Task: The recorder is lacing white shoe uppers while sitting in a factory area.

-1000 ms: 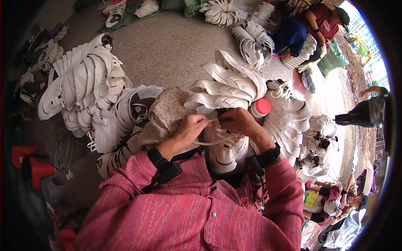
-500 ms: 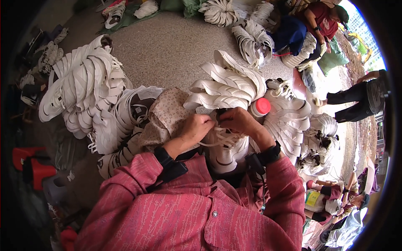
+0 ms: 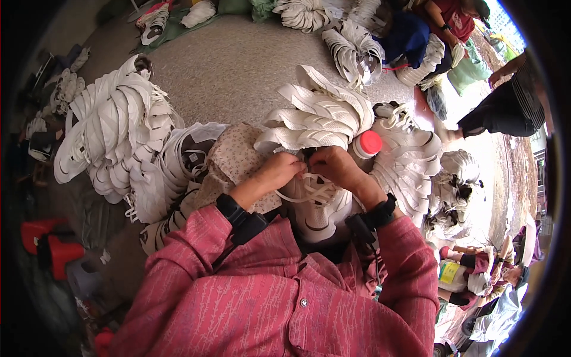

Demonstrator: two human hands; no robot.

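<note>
A white shoe upper (image 3: 315,223) lies in front of my lap, its toe pointing toward me. Cream shoelace (image 3: 319,191) criss-crosses its front, with a loose loop hanging below my left hand. My left hand (image 3: 278,171) is closed in a pinch at the upper's left edge, on the shoelace. From the other side, my right hand (image 3: 338,168) bends its fingers together at the top eyelets; its fingertips are partly hidden, and it seems to grip the lace there. The hands nearly touch. Just beyond them sits a fanned stack of white uppers (image 3: 318,113).
A red-capped container (image 3: 369,143) stands right of my right hand. More stacked uppers (image 3: 116,125) rise at the left, others (image 3: 407,166) at the right. A floral cloth (image 3: 235,157) lies by my left forearm. A person in a dark red shirt (image 3: 455,24) works at the far right.
Both hands stay at the top of the shoe upper, with small finger shifts at the lace. The whole view has shifted slightly. The standing person at the right leans differently.
</note>
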